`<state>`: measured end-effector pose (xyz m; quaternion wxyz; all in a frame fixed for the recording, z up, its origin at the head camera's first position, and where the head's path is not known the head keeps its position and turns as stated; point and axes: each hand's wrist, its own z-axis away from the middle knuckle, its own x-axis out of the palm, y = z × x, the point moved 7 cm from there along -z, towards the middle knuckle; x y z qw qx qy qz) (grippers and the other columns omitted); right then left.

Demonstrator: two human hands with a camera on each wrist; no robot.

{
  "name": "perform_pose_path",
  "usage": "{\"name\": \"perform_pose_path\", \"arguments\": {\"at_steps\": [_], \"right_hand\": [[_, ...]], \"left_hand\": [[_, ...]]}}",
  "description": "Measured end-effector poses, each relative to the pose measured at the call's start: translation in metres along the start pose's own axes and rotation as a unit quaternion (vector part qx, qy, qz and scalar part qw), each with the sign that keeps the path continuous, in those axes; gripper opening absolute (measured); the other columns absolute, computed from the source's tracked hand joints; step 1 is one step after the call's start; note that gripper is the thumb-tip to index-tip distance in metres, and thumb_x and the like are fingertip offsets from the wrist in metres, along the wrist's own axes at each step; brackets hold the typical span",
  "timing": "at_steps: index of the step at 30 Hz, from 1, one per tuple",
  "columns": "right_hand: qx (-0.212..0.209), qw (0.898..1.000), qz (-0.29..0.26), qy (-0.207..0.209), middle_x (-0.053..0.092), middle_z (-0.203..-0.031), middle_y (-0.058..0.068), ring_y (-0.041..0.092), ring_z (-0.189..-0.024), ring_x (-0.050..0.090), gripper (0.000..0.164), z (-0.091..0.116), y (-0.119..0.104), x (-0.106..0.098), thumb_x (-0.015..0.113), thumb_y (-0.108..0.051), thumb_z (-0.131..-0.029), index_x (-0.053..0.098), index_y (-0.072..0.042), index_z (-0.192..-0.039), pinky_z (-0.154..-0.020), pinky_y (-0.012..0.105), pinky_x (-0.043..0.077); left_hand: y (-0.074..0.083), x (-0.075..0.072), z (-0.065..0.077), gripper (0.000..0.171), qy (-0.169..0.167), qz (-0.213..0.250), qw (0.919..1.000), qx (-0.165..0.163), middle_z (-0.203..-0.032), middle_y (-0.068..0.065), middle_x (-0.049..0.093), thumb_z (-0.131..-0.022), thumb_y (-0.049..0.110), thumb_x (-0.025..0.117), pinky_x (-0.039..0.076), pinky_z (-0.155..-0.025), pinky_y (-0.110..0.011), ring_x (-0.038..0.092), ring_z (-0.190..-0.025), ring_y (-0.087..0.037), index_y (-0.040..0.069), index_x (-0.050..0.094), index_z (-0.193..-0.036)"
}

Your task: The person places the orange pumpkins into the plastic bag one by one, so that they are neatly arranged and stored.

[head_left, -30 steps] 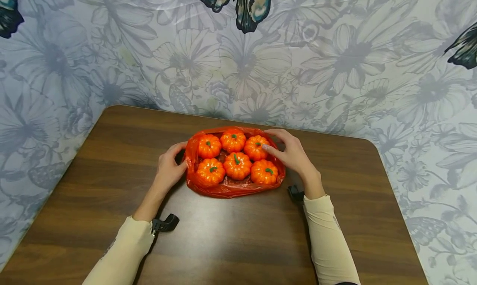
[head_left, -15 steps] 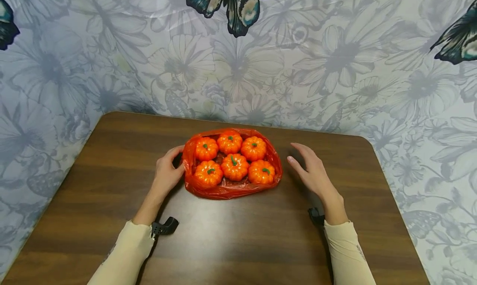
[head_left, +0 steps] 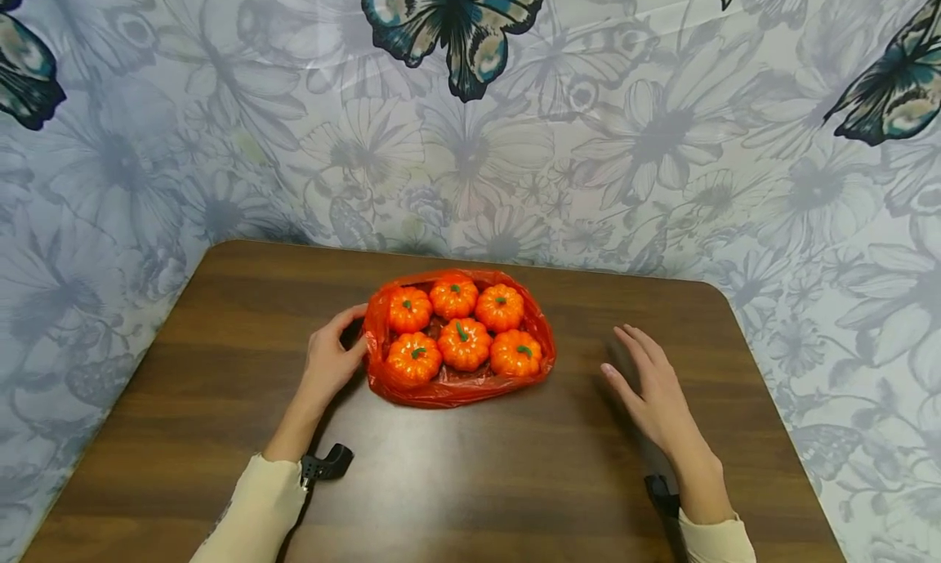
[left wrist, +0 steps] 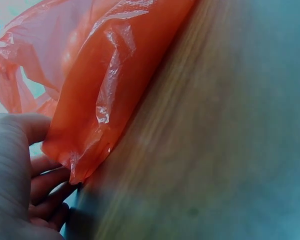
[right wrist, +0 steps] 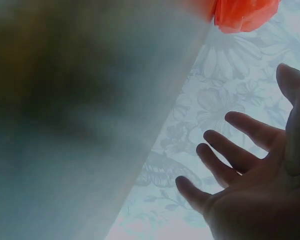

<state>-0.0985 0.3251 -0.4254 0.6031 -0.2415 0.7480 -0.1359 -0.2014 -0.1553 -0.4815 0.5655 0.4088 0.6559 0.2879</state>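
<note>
A red plastic bag (head_left: 448, 395), its mouth rolled wide, lies on the table and holds several small orange pumpkins with green stems, such as the front middle pumpkin (head_left: 465, 345). My left hand (head_left: 328, 359) touches the bag's left side, thumb and index finger apart, fingers loosely bent. In the left wrist view the bag's shiny side (left wrist: 110, 75) meets the thumb and fingers; the fingertips are partly hidden. Well to the right of the bag, my right hand (head_left: 657, 399) hovers over the table with fingers spread, holding nothing. The right wrist view shows its parted fingers.
The brown wooden table (head_left: 456, 498) has rounded far corners. Behind its far edge is a wall covering (head_left: 625, 179) with flowers and butterflies. A black wrist device (head_left: 327, 463) sits on the left wrist and another (head_left: 662, 495) on the right.
My right hand has let go of the bag's right side and moved right and toward me. The left hand stays at the bag. The head view has tilted up slightly.
</note>
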Motion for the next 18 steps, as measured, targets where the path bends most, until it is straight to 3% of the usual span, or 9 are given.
{"name": "perform_pose_path", "arguments": {"at_steps": [4, 10, 18], "right_hand": [[-0.006, 1.000, 0.024, 0.016, 0.043, -0.160, 0.025, 0.050, -0.149, 0.035, 0.069, 0.009, 0.000, -0.008, 0.076, -0.026, -0.097, 0.048, -0.009, -0.157, -0.115, 0.077, 0.025], [0.022, 0.998, 0.051, 0.001, 0.030, -0.169, 0.024, 0.048, -0.157, 0.021, 0.071, 0.031, 0.001, -0.011, 0.068, -0.035, -0.102, 0.039, -0.013, -0.163, -0.120, 0.081, 0.008], [0.038, 0.996, 0.081, -0.007, 0.026, -0.171, 0.023, 0.046, -0.159, 0.017, 0.072, 0.053, 0.001, -0.017, 0.066, -0.039, -0.102, 0.038, -0.013, -0.163, -0.119, 0.082, 0.004]], "left_hand": [[0.002, 0.001, 0.004, 0.039, 0.008, 0.009, 0.9999, 0.005, -0.138, -0.009, 0.070, -0.093, 0.014, 0.078, 0.042, -0.119, -0.044, 0.062, -0.135, -0.031, 0.011, 0.072, -0.132], [0.000, -0.012, 0.013, 0.045, 0.042, 0.011, 0.9990, 0.012, -0.146, -0.008, 0.065, -0.092, 0.021, 0.083, 0.030, -0.117, -0.013, 0.057, -0.140, -0.028, 0.014, 0.072, -0.134], [-0.005, -0.027, 0.035, 0.041, 0.044, 0.010, 0.9986, 0.027, -0.142, -0.008, 0.068, -0.092, 0.015, 0.082, 0.028, -0.115, -0.007, 0.056, -0.141, -0.029, 0.011, 0.073, -0.131]]}}
